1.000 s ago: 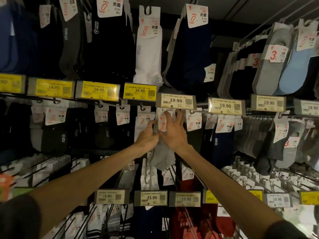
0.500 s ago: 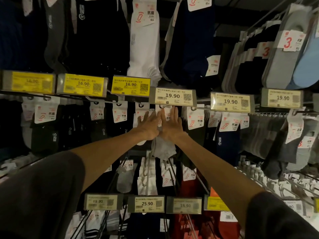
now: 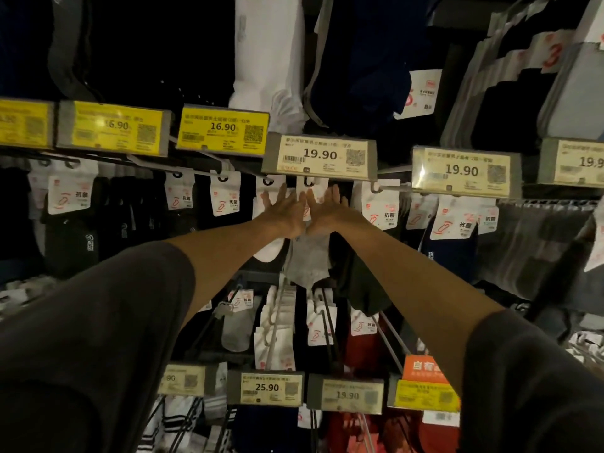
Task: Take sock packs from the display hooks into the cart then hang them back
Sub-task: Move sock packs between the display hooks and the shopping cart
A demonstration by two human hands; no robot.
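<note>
Dim shop aisle, sock display [image 3: 65, 156] fills the head view. Both arms reach up to the hook row under the 19.90 price tag [image 3: 319, 155]. Left hand [image 3: 282, 212] and right hand [image 3: 330, 210] touch side by side, fingers [image 3: 287, 196] straight and released, flat against the header card of the grey sock pack [image 3: 310, 259] hanging below that tag. Judgement: hang-back of this pack is about done, only pulling the hands away is left. Cart not in view, remaining packs unknown. Versus 1 s ago: left fingers were curled on the card, now flat; camera has closed in.
</note>
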